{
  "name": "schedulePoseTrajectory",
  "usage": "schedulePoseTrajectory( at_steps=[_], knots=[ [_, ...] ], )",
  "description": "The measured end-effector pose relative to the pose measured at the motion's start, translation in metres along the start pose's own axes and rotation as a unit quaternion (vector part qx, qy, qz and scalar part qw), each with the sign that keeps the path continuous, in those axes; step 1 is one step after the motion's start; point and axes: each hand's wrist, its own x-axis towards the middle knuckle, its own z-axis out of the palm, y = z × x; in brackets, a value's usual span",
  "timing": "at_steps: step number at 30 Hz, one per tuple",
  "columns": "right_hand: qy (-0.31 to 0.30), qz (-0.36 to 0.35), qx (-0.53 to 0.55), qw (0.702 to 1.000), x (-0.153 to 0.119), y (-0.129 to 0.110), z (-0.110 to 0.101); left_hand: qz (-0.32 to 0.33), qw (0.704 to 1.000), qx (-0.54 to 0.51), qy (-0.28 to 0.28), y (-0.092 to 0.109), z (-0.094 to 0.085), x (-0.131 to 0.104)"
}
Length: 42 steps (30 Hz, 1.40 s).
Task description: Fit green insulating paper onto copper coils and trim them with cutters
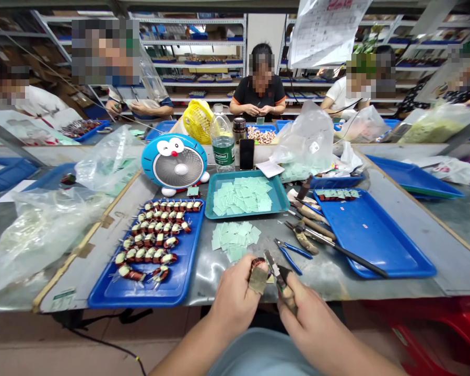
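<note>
My left hand [237, 290] is closed around a copper-wound coil [258, 262], with a tan wrap on one finger. Close on its right, my right hand [303, 308] grips a metal-jawed tool [273, 265] whose tip points up beside the coil. Just beyond my hands lies a loose pile of pale green squares [235, 237]. More squares fill a teal tray [208, 206] behind it. Rows of coils with pale tops stand in the blue tray [172, 292] on the left. Blue-handled cutters [293, 251] rest on the metal table to the right.
A blue tray [379, 230] at the right holds a short row of coils. Pliers and other tools [307, 237] lie beside it. Behind stand a blue cartoon fan [174, 162], a bottle [222, 143] and plastic bags [303, 138]. Several people sit across the table.
</note>
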Motion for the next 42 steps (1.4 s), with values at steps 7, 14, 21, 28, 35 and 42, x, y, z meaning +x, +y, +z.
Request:
schedulePoseTrajectory(
  at_steps=[7, 14, 21, 28, 35, 42],
  knots=[
    [0.212, -0.113, -0.128, 0.962, 0.005, 0.018, 0.022, -0.026, 0.997, 0.039, 0.068, 0.002, 0.010, -0.007],
    [0.253, -0.143, -0.126, 0.949, 0.009, 0.016, 0.005, -0.079, 0.963, -0.256, 0.033, 0.000, 0.007, 0.004],
    [0.219, -0.093, -0.082, 0.968, -0.009, 0.051, 0.000, -0.088, 0.835, -0.542, -0.001, -0.004, 0.008, 0.000],
    [0.227, -0.229, -0.149, 0.935, -0.007, 0.046, 0.000, -0.092, 0.831, -0.546, -0.045, -0.012, 0.016, -0.007],
    [0.216, -0.273, -0.195, 0.917, -0.006, 0.053, -0.017, -0.032, 0.918, -0.385, -0.090, -0.004, 0.002, -0.011],
    [0.182, -0.270, -0.190, 0.926, -0.010, 0.058, -0.027, 0.015, 0.938, -0.324, -0.119, 0.001, -0.005, -0.013]
  ],
)
